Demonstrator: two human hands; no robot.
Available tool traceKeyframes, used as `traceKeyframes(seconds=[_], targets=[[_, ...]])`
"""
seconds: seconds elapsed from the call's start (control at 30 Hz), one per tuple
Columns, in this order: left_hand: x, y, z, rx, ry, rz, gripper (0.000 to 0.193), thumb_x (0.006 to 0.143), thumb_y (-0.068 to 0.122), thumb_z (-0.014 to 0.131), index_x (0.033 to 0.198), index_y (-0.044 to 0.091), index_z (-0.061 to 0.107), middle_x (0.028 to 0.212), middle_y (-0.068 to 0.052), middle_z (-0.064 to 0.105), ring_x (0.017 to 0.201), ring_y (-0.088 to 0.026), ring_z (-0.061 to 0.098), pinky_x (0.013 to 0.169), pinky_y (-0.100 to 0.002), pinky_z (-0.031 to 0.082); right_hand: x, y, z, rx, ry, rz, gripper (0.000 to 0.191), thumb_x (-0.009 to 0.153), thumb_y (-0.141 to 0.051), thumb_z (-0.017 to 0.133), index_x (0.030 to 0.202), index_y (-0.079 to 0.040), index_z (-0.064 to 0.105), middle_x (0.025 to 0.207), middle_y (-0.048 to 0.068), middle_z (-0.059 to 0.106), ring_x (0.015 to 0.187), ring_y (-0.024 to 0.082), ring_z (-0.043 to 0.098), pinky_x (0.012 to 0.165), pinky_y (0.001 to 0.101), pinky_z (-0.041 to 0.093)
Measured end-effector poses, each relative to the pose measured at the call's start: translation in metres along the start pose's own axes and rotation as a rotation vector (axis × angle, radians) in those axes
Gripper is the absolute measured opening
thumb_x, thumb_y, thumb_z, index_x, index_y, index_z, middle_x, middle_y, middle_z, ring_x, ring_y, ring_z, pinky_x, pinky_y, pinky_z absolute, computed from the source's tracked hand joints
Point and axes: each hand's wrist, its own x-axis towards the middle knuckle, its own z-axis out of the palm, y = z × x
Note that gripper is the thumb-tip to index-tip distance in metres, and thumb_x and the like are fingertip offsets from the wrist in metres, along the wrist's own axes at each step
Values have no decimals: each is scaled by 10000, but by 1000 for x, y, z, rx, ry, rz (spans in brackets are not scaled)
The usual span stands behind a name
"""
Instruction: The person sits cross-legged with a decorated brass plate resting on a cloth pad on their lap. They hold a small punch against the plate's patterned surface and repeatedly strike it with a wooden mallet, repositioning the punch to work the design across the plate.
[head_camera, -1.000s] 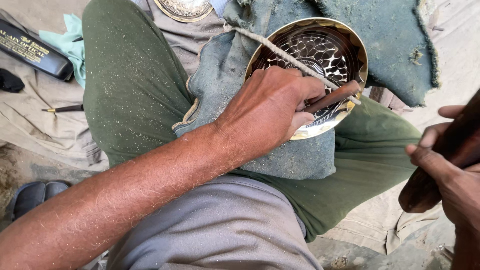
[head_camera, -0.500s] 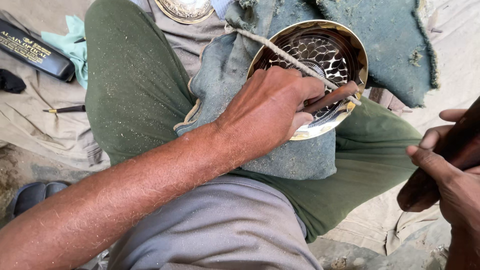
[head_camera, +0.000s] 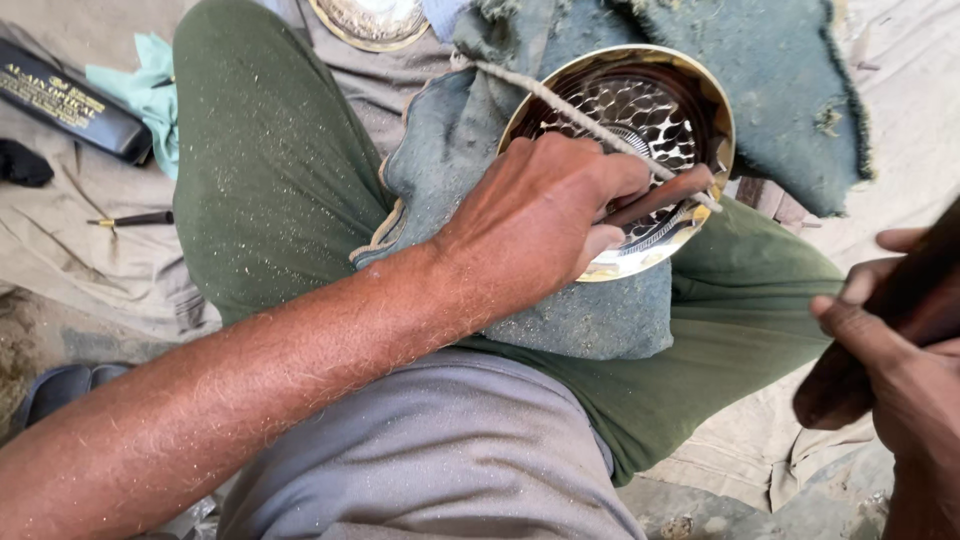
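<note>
A round brass plate (head_camera: 690, 75) with a pierced, patterned middle rests on a worn blue-grey cloth (head_camera: 590, 320) over my green-trousered leg. A taut cord (head_camera: 560, 100) runs across the plate. My left hand (head_camera: 540, 215) lies on the plate's near rim and grips a short reddish-brown chisel (head_camera: 655, 198), its tip against the metal. My right hand (head_camera: 890, 370) is off to the right, clear of the plate, closed around the dark wooden handle of a mallet (head_camera: 880, 320) whose head is out of view.
A black oblong case (head_camera: 70, 100) and a turquoise rag (head_camera: 135, 90) lie at the upper left on beige cloth. A thin dark tool (head_camera: 135, 218) lies below them. A second brass piece (head_camera: 375, 20) shows at the top edge. A dark sandal (head_camera: 55, 385) sits lower left.
My left hand and the chisel have shifted slightly on the plate's rim. My right hand with the mallet handle stays at the right, almost unmoved.
</note>
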Motion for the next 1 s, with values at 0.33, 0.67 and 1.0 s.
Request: traceKeyframes(seconds=[0.33, 0.67, 1.0], targets=[[5, -2, 3, 98, -78, -67, 118, 843, 120, 810, 894, 51, 729, 774, -168, 716, 764, -331, 744, 694, -478, 550, 2, -24, 4, -683, -304, 15, 340, 808, 50, 858, 1108, -23, 715, 813, 118, 689, 652, 212, 722, 667, 338, 611], [5, -2, 0, 89, -22, 70, 261, 738, 80, 826, 979, 46, 731, 829, -175, 729, 806, -383, 722, 713, -511, 541, 2, -14, 3, -172, -231, -48, 361, 806, 91, 761, 1131, -6, 636, 886, 76, 671, 788, 174, 695, 800, 319, 611], [4, -2, -5, 44, -14, 34, 242, 726, 95, 819, 949, 51, 736, 815, -183, 723, 799, -388, 716, 692, -502, 529, -9, -23, 12, 64, 36, 56, 500, 875, 63, 689, 1336, -27, 519, 934, 29, 648, 783, 137, 654, 707, 284, 564]])
